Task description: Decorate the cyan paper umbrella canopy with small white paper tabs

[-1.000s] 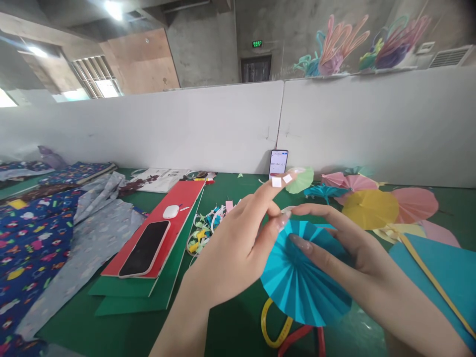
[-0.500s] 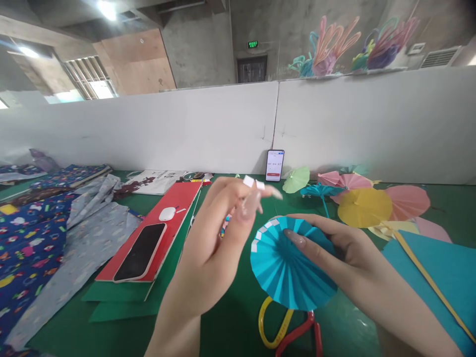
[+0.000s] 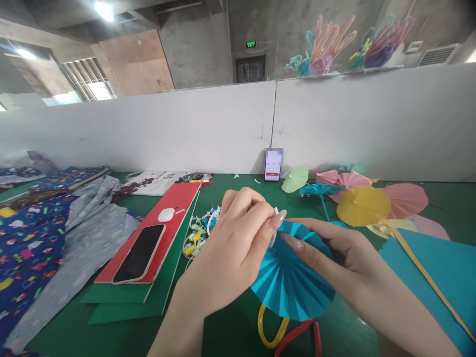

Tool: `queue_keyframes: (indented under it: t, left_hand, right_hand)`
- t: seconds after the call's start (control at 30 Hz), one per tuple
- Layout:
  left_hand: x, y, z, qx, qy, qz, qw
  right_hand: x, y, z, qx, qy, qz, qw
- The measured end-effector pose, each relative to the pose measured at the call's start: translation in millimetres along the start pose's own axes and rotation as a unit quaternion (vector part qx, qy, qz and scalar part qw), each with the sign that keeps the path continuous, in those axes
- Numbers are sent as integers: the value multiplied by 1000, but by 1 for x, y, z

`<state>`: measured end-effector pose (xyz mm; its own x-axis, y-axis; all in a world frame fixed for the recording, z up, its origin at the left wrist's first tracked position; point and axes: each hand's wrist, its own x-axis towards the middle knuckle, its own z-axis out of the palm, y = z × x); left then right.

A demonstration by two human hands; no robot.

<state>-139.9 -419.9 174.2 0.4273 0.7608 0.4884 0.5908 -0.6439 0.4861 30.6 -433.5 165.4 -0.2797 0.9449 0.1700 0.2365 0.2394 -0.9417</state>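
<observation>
Gripping the fan point(image 3: 293, 290), the right hand point(image 3: 340, 258) could crush it by squeezing; I can't tell the left hand's point(image 3: 238, 243) hold alongside.

Matt pleated paper disc point(image 3: 293, 290), glossy phone screen point(image 3: 140, 252); rough concrete wall point(image 3: 201, 49)

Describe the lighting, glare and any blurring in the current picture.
In the head view, the nearer ceiling light is blown out to white; in the head view, a pixelated patch covers the top of the upright phone; in the head view, the pleated blue disc shows its folds clearly as lighter and darker bands.
</observation>
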Motion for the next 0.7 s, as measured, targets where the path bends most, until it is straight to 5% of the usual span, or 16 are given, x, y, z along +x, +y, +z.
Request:
queue_keyframes:
  t: [0.33, 0.5, 0.7]
  left_hand:
    - [4, 2, 3, -66, 28, -12, 997]
    - [2, 2, -3, -94, 33, -9, 995]
    - [2, -1, -5, -113, 108, -13, 988]
  right_hand:
    - [0, 7, -1, -55, 14, -49, 997]
    - [-1, 8, -3, -73, 73, -100, 990]
    - [-3, 9, -11, -137, 90, -96, 982]
